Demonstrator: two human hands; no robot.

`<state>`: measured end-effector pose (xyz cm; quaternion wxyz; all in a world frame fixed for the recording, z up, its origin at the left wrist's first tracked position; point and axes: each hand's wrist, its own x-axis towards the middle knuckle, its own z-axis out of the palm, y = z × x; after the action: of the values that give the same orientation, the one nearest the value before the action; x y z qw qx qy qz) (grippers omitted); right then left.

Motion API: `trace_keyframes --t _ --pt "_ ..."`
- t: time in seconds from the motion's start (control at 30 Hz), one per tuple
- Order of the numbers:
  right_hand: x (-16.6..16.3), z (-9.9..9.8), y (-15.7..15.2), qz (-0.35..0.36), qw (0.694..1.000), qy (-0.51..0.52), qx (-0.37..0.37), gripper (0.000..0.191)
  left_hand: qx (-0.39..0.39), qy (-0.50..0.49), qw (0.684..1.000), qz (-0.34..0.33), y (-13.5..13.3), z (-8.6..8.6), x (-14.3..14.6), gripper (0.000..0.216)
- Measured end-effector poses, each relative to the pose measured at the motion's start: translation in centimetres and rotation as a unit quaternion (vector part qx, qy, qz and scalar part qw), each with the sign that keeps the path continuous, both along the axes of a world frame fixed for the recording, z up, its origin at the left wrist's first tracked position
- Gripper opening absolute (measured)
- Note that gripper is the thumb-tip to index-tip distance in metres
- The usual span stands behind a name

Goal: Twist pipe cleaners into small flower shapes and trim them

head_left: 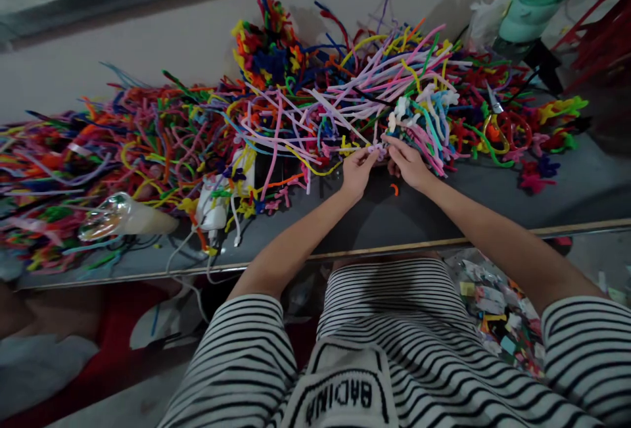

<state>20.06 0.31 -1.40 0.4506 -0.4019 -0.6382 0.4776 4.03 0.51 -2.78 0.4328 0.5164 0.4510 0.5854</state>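
My left hand [358, 170] and my right hand [407, 162] meet over the dark table, close to its middle. Between their fingertips is a small purple pipe cleaner [377, 150], bent into a little shape. Both hands are closed, pinching it from either side. Just beyond them lies a bundle of pink and lilac pipe cleaners [389, 73]. Pale blue, white and pink twisted pieces [434, 109] sit right behind my right hand. A short orange scrap [394, 189] rests on the table below the hands.
Heaped pipe cleaners [162, 119] of many colours cover the table's left and back. Yellow-handled scissors [495, 129] lie at right. A white power strip [213, 204] with cables and a clear plastic bottle [128, 216] lie at left. A green container [532, 10] stands at back right.
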Motion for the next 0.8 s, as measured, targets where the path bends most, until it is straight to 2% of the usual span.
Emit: trace_keyframes --t 0.1,0.2,0.3,0.37,0.5,0.63,0.8 --pt "-0.1 0.2 -0.1 -0.018 0.999 -0.023 0.045 0.063 -0.001 -0.013 1.0 0.017 -0.1 0.3 -0.1 0.02" --pt "-0.3 0.3 -0.4 -0.026 0.987 -0.103 0.12 0.05 0.007 -0.022 1.0 0.019 -0.4 0.5 -0.3 0.019" --pt "-0.6 0.3 -1.1 -0.071 0.955 -0.204 0.205 0.038 0.01 0.0 1.0 0.005 -0.6 0.5 -0.4 0.021" --pt "-0.7 0.4 -1.5 -0.099 0.933 -0.262 0.227 0.033 0.01 0.013 1.0 -0.002 -0.7 0.4 -0.5 0.022" --pt "-0.5 0.6 -1.1 -0.086 0.914 -0.322 0.232 0.032 0.009 0.008 1.0 -0.002 -0.6 0.3 -0.8 0.025" --pt "0.1 0.5 0.0 -0.049 0.887 -0.363 0.281 0.034 0.004 0.003 1.0 0.008 -0.3 0.2 -1.1 0.034" --pt "0.4 0.3 0.5 -0.073 0.84 -0.415 0.342 0.042 0.01 -0.008 1.0 0.005 0.0 0.1 -1.1 0.04"
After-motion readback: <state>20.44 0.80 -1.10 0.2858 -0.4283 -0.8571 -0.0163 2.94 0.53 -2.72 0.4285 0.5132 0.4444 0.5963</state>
